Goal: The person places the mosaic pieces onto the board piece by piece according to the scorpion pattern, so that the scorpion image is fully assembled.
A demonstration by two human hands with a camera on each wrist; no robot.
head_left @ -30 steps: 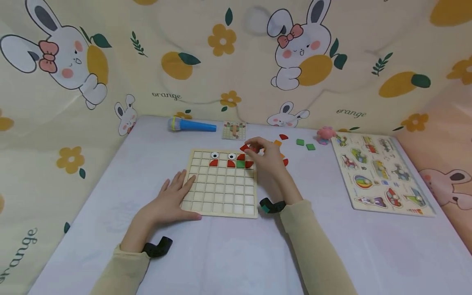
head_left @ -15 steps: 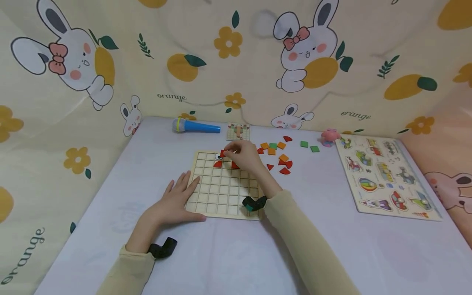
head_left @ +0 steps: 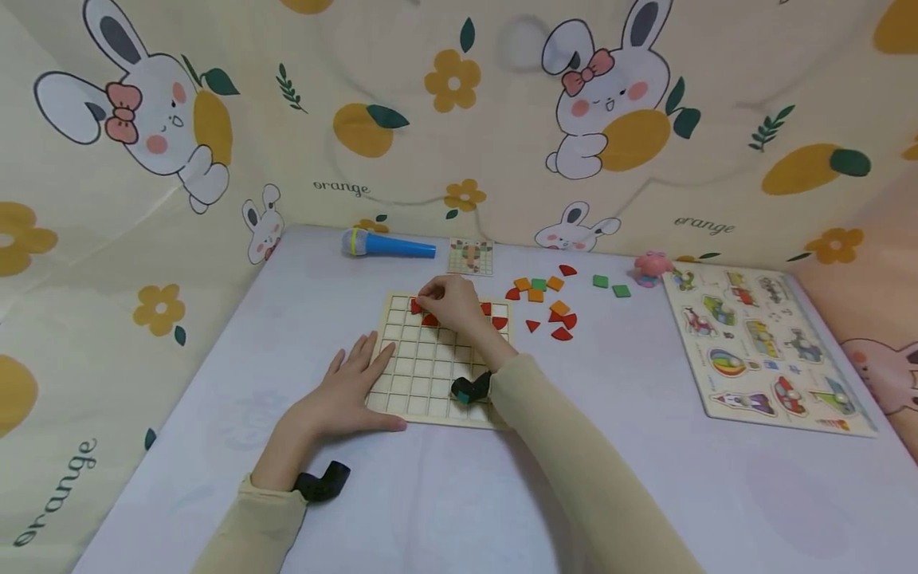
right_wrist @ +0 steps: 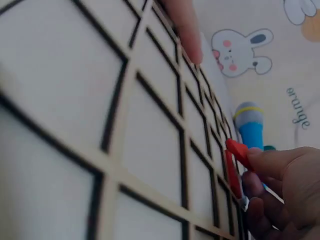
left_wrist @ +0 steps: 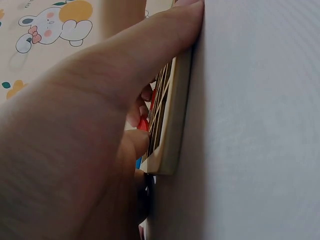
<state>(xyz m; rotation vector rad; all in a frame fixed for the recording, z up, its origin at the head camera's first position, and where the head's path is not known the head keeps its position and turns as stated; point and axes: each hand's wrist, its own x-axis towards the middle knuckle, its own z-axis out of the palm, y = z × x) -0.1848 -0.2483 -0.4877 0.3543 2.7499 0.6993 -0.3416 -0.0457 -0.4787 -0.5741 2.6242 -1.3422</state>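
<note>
Now that the right hand (head_left: 448, 301) has carried its pinched red piece (head_left: 416, 306) leftward over the grid board (head_left: 419, 371) | piece at far row, by a red quarter-round (head_left: 429, 320) | left hand (head_left: 343, 402) spread on left edge, gripping nothing | placement seemingly unfinished

Photographed from the head, facing forward and down from well back, across the white table (head_left: 717, 494) to the rabbit-print backdrop (head_left: 495, 143), with left hand (head_left: 344, 399) and right hand (head_left: 452, 303) both in frame. Shot from the left wrist at close range, turned sideways, past that hand along the edge of the grid board (head_left: 423, 368); from the right wrist, tilted and skimming low over the same grid toward the blue microphone (head_left: 398, 245). Overlapping in all three views at board and backdrop.
</note>
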